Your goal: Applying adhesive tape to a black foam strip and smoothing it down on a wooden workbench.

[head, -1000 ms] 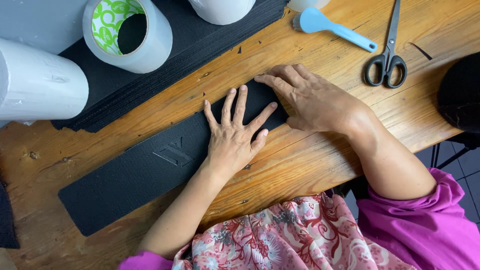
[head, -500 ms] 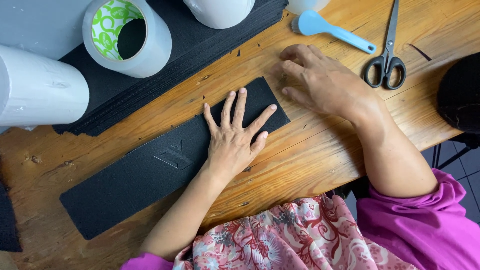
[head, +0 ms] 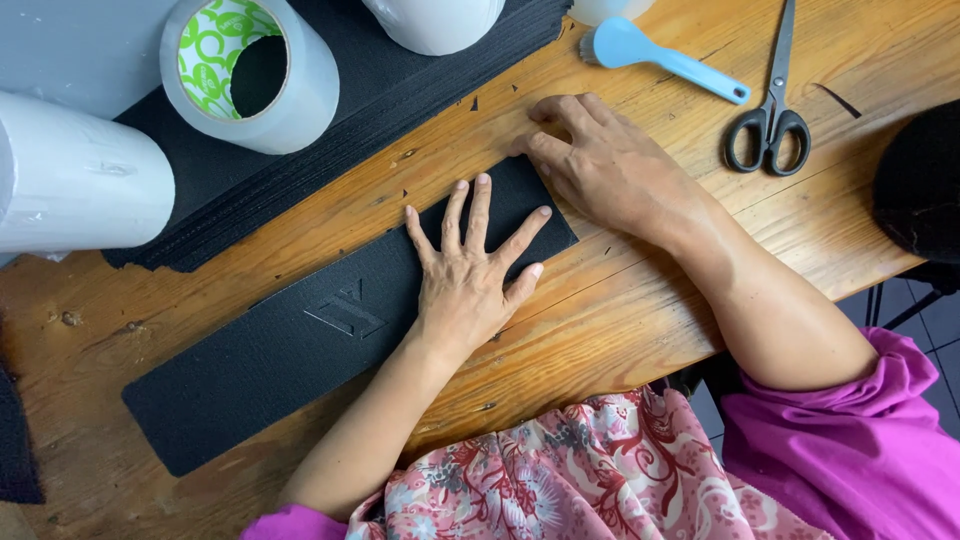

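— How did the left hand (head: 470,285) lie?

— Flat, palm down, on the black strip (head: 300,350), near the strip's right end. The forearm came up from the lower edge of the view, and the fingers were spread wide and pointed away from the person. Its grip was fully open; it pressed on the strip and clasped nothing.

— And the right hand (head: 610,165)?

— It came in from the right, the forearm slanting out of a magenta sleeve (head: 860,440). The hand lay just past the strip's far right corner, fingers loosely bent, the fingertips (head: 535,145) on the table (head: 640,300) at that corner. Whether they touched the strip's edge I could not tell. The grip was open, with nothing held.

— Where was the strip itself?

— It lay flat on the wooden table, running aslant from lower left to upper right, with an embossed mark near its middle, just left of the left hand.

— What stood about it?

— Beyond the strip, a stack of black sheets (head: 330,130) carrying a roll of tape (head: 255,75) and white rolls (head: 75,180). To the right of the strip, past the right hand, lay a light blue scoop (head: 660,55) and black-handled scissors (head: 770,110).
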